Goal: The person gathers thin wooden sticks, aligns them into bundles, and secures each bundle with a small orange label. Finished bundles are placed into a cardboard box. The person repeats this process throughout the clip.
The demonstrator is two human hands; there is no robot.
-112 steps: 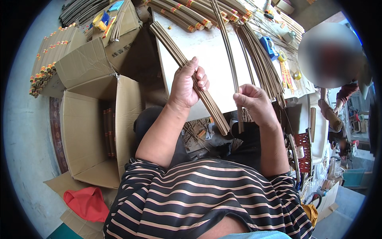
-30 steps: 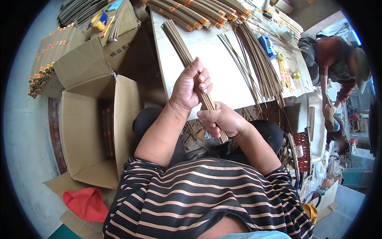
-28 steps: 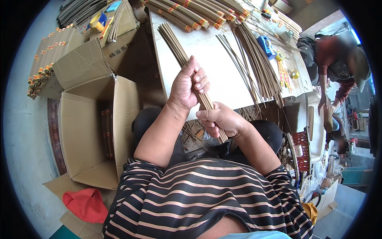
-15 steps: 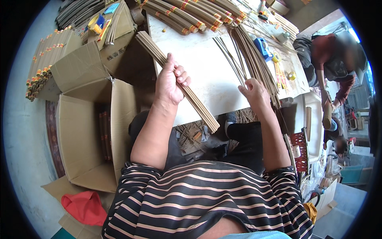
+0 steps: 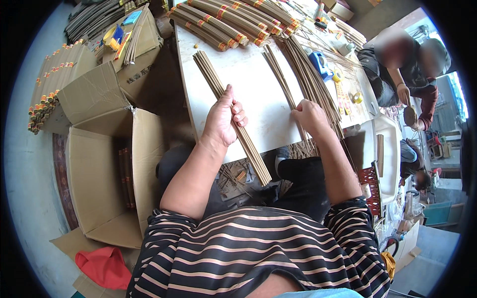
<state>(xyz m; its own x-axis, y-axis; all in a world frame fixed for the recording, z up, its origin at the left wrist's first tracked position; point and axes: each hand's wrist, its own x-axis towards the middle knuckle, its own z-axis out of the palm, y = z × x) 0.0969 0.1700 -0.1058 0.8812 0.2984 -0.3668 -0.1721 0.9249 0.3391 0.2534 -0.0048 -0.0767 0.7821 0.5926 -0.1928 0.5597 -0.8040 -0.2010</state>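
My left hand (image 5: 222,120) is wrapped round a bundle of thin brown incense sticks (image 5: 253,153), thumb on top. The bundle slants over the white table's front edge, its lower end hanging past it. To its right, my right hand (image 5: 313,117) is closed over a few loose incense sticks (image 5: 279,77) lying on the tabletop; its fingertips are partly hidden. Just beyond that hand lies a long pile of loose incense sticks (image 5: 313,69).
Wrapped bundles (image 5: 218,22) with red-yellow bands lie across the white table's (image 5: 201,94) far side. A blue tape dispenser (image 5: 320,65) and tape rolls sit at the right. An opened carton (image 5: 102,184) stands left. Another person (image 5: 417,69) holds something at far right.
My left hand has moved right and down with its bundle, which now stands steeper. My right fingers have closed over the loose sticks, which are gathered closer together.
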